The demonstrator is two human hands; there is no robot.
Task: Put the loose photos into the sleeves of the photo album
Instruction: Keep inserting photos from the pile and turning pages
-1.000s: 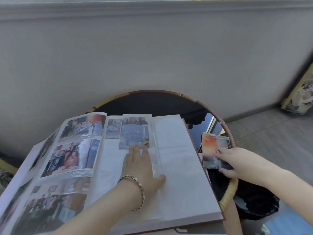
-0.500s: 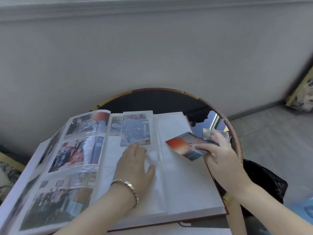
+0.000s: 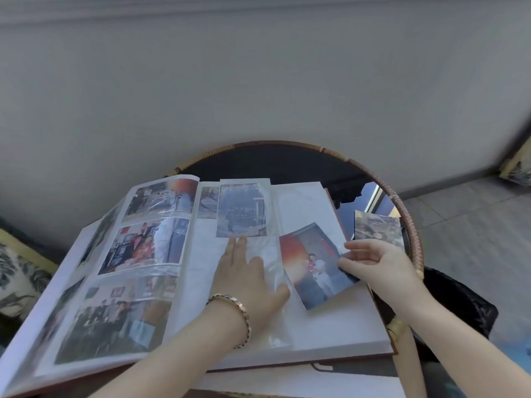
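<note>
Two grips over open photo album (image 3: 344, 326) — left grip (image 3: 244, 278) flat, fingers straight, pressing clear sleeve (image 3: 271, 262) on right-hand page; right grip (image 3: 379, 268) pinching loose photo (image 3: 313, 268) by its edge, askew on same page.

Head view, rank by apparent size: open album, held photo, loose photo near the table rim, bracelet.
1. open album
2. held photo
3. loose photo (farther, partly hidden, so unsure against the held one)
4. bracelet
</note>
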